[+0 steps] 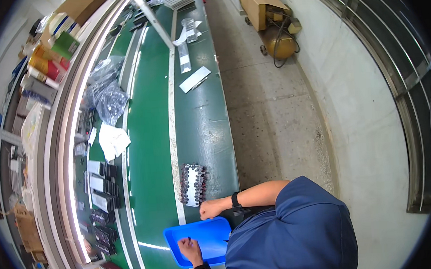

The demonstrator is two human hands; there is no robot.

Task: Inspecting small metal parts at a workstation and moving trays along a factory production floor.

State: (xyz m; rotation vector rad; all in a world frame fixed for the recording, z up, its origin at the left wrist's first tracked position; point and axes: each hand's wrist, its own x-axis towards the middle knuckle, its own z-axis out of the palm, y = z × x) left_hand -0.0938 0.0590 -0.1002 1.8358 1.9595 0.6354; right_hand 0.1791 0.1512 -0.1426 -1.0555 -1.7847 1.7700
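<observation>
A blue plastic tray (pixel 212 240) lies at the bench edge close to my body. Over its left part is my left hand (pixel 189 249), fingers curled together; a tiny dark thing seems to show at the fingertips, too small to name. My right hand (pixel 211 209) is closed beside the tray's far rim, and whatever it may hold is hidden. Just beyond it stands a white strip (pixel 195 185) with small dark, metal-tipped parts lined along both long sides. The right hand is at the strip's near end; I cannot tell whether they touch.
Left of me runs a green conveyor belt (pixel 148 124). Across it are stacks of dark flat pieces (pixel 105 183), a white cloth (pixel 113 140) and clear plastic bags (pixel 109 99). Farther up the bench lies a white panel (pixel 195 80). An air compressor (pixel 280 43) stands on the floor.
</observation>
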